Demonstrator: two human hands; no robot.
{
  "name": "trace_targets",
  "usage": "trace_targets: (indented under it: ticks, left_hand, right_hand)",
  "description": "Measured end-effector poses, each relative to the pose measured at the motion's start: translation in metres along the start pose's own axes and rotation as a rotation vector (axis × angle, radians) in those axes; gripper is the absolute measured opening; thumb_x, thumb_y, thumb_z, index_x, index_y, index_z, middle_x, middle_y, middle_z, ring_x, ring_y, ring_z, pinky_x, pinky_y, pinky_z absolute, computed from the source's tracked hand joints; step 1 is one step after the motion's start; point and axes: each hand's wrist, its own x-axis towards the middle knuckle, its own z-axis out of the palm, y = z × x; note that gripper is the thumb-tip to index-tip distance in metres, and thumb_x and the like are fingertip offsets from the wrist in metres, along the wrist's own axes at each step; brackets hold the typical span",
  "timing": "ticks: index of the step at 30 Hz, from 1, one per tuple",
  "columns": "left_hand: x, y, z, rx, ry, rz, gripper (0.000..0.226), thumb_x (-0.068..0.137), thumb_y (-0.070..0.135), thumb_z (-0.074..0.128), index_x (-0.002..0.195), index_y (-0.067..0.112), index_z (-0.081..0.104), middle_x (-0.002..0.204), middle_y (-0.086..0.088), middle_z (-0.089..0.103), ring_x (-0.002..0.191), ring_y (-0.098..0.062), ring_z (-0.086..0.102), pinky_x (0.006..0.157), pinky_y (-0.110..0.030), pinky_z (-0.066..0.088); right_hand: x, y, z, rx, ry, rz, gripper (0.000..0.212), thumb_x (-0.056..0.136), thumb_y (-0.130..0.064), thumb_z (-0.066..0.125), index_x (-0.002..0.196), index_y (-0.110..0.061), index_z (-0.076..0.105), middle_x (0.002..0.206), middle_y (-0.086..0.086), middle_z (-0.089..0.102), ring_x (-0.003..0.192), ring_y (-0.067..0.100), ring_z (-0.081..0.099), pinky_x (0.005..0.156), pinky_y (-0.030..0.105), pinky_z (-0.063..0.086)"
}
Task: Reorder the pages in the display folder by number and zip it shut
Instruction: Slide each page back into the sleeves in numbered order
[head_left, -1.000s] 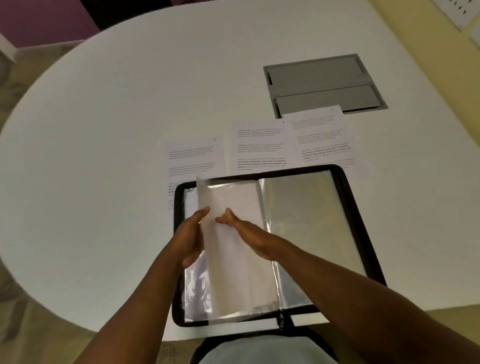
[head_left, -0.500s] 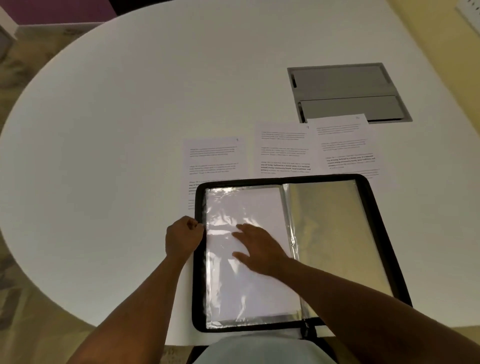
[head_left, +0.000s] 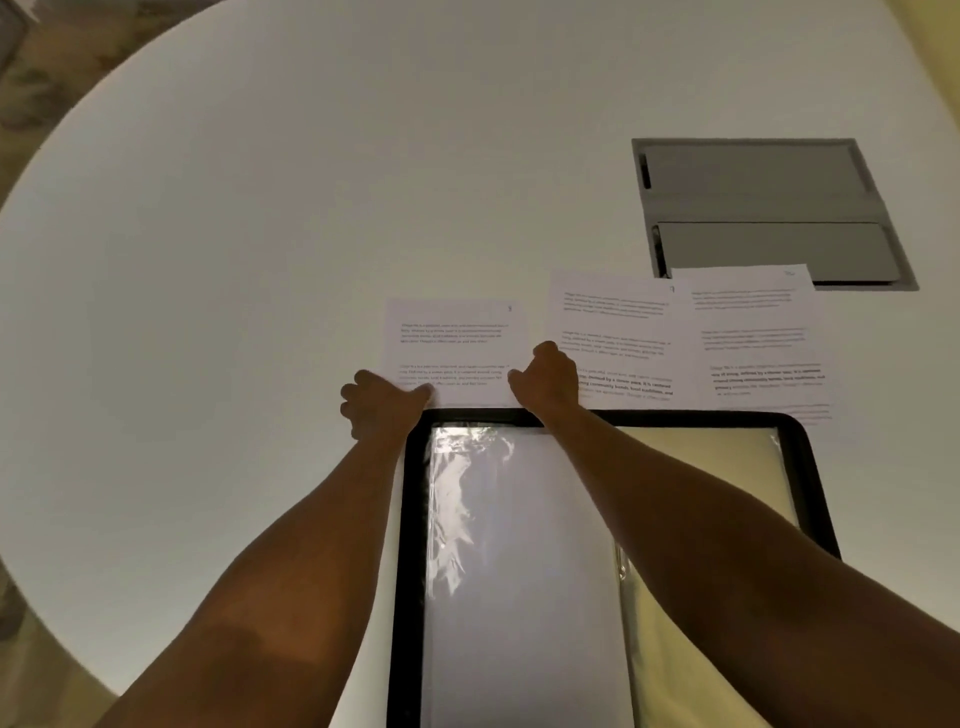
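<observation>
The black zip display folder (head_left: 608, 519) lies open on the near part of the round white table (head_left: 260, 234), its clear sleeves facing up; the left sleeve holds a white sheet, the right one looks yellowish. Three printed pages lie in a row just beyond its far edge. The left page (head_left: 457, 338) has its near edge at the folder's rim. The left hand (head_left: 382, 405) pinches this page at its near left corner, thumb on top. The right hand (head_left: 545, 382) grips its near right corner with curled fingers. The middle page (head_left: 613, 327) lies just right of it, partly behind the right hand, and the right page (head_left: 753, 332) overlaps the near edge of a grey cable hatch (head_left: 769, 208) set into the tabletop.
</observation>
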Motion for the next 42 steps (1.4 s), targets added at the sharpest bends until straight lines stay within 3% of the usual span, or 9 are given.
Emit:
trace_targets:
  ticks: [8, 11, 15, 22, 25, 28, 31, 38, 42]
  left_hand:
    - [0.034, 0.004, 0.009, -0.006, -0.058, -0.108, 0.075, 0.042, 0.054, 0.078, 0.104, 0.014, 0.062, 0.102, -0.006, 0.065, 0.095, -0.028, 0.064, 0.084, -0.045, 0.055]
    - [0.029, 0.008, 0.006, -0.071, -0.066, -0.026, 0.040, 0.059, 0.041, 0.078, 0.086, 0.016, 0.062, 0.087, -0.001, 0.063, 0.086, -0.021, 0.064, 0.071, -0.031, 0.055]
    - [0.028, 0.010, 0.000, -0.316, -0.023, 0.057, 0.042, 0.078, 0.015, 0.073, 0.112, 0.013, 0.048, 0.102, -0.002, 0.058, 0.088, -0.020, 0.060, 0.074, -0.030, 0.053]
    - [0.008, 0.046, -0.058, -0.523, 0.158, 0.377, 0.019, 0.089, 0.024, 0.068, 0.105, 0.014, 0.067, 0.100, -0.001, 0.069, 0.090, -0.019, 0.068, 0.081, -0.034, 0.058]
    - [-0.017, 0.070, -0.082, -0.604, 0.164, 0.504, 0.018, 0.089, 0.025, 0.069, 0.103, 0.014, 0.067, 0.097, -0.001, 0.070, 0.089, -0.019, 0.069, 0.079, -0.034, 0.058]
    - [-0.049, 0.090, -0.093, -0.658, 0.083, 0.551, 0.017, 0.089, 0.024, 0.070, 0.102, 0.015, 0.067, 0.098, 0.001, 0.071, 0.090, -0.016, 0.069, 0.078, -0.029, 0.058]
    - [-0.081, 0.104, -0.089, -0.743, -0.087, 0.533, 0.014, 0.088, 0.017, 0.071, 0.102, 0.013, 0.067, 0.098, 0.000, 0.072, 0.086, -0.012, 0.069, 0.072, -0.022, 0.055]
    - [-0.140, 0.118, -0.029, -0.760, -0.500, 0.387, 0.017, 0.092, 0.020, 0.065, 0.103, 0.007, 0.066, 0.102, -0.006, 0.074, 0.091, -0.021, 0.072, 0.080, -0.035, 0.058]
    - [-0.164, 0.114, 0.041, -0.677, -0.446, 0.324, 0.018, 0.096, 0.029, 0.057, 0.094, 0.015, 0.068, 0.094, -0.005, 0.074, 0.088, -0.025, 0.071, 0.077, -0.037, 0.059]
  right_hand:
    - [0.030, -0.010, 0.019, 0.124, -0.004, 0.231, 0.050, 0.078, -0.025, 0.075, 0.116, -0.003, 0.052, 0.112, 0.011, 0.062, 0.099, 0.026, 0.063, 0.087, 0.039, 0.056]
    - [0.032, -0.007, 0.020, 0.092, -0.039, 0.158, 0.027, 0.083, -0.022, 0.068, 0.102, -0.005, 0.062, 0.104, 0.010, 0.067, 0.096, 0.026, 0.064, 0.086, 0.039, 0.056]
    - [0.029, -0.016, 0.010, 0.222, 0.002, 0.032, 0.011, 0.089, -0.022, 0.065, 0.091, -0.011, 0.064, 0.092, 0.002, 0.067, 0.088, 0.020, 0.063, 0.082, 0.032, 0.054]
    - [0.012, -0.050, -0.055, 0.775, 0.054, -0.120, 0.010, 0.084, -0.021, 0.075, 0.081, -0.022, 0.065, 0.091, 0.002, 0.073, 0.084, 0.019, 0.071, 0.080, 0.038, 0.059]
    - [-0.003, -0.058, -0.094, 0.936, 0.106, -0.197, 0.009, 0.084, -0.015, 0.075, 0.082, -0.018, 0.067, 0.085, 0.000, 0.073, 0.075, 0.010, 0.068, 0.069, 0.028, 0.057]
    - [-0.020, -0.054, -0.133, 0.962, 0.146, -0.284, 0.008, 0.087, -0.014, 0.071, 0.083, -0.015, 0.065, 0.075, -0.007, 0.070, 0.065, 0.002, 0.063, 0.061, 0.019, 0.049]
    - [-0.034, -0.029, -0.170, 0.910, 0.164, -0.352, 0.013, 0.089, -0.018, 0.070, 0.090, -0.005, 0.067, 0.077, -0.007, 0.069, 0.073, 0.007, 0.065, 0.071, 0.024, 0.054]
    - [-0.057, 0.074, -0.235, 0.808, 0.167, -0.319, 0.008, 0.087, -0.020, 0.072, 0.095, -0.020, 0.071, 0.091, -0.005, 0.074, 0.086, 0.015, 0.072, 0.079, 0.032, 0.059]
    - [-0.054, 0.147, -0.268, 0.821, 0.351, -0.212, 0.010, 0.087, -0.026, 0.073, 0.095, -0.022, 0.072, 0.097, 0.003, 0.074, 0.089, 0.022, 0.071, 0.080, 0.037, 0.059]
